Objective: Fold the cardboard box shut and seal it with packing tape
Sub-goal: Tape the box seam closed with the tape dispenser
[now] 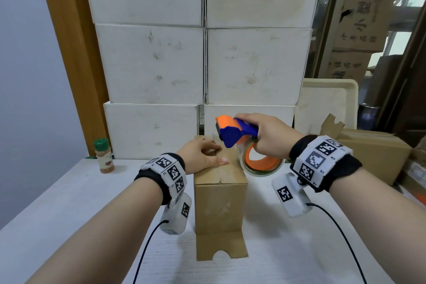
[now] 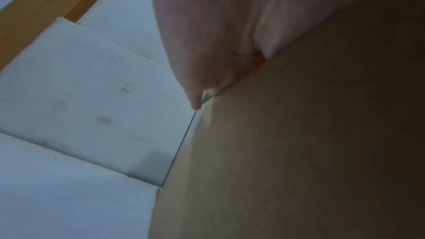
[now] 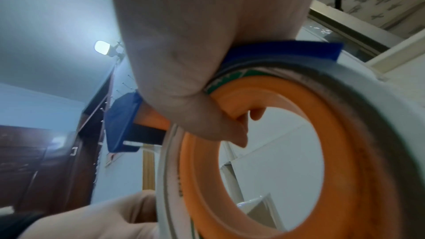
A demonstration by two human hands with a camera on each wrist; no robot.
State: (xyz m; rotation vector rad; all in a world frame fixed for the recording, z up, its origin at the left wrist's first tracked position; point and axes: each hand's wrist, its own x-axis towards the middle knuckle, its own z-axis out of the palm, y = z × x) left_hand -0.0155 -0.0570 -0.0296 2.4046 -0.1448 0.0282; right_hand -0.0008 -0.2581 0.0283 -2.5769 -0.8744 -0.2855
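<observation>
White table (image 1: 69, 203), box (image 1: 220, 200), tape dispenser (image 1: 237, 132)

My right hand (image 1: 265, 136) is covering the handle of the tape dispenser (image 1: 232, 132), and the dispenser is hiding the far end of the cardboard box (image 1: 220, 203) seam. My left hand (image 2: 218, 30) is blurring at the wrist view's top edge, fingertips hidden there.
</observation>
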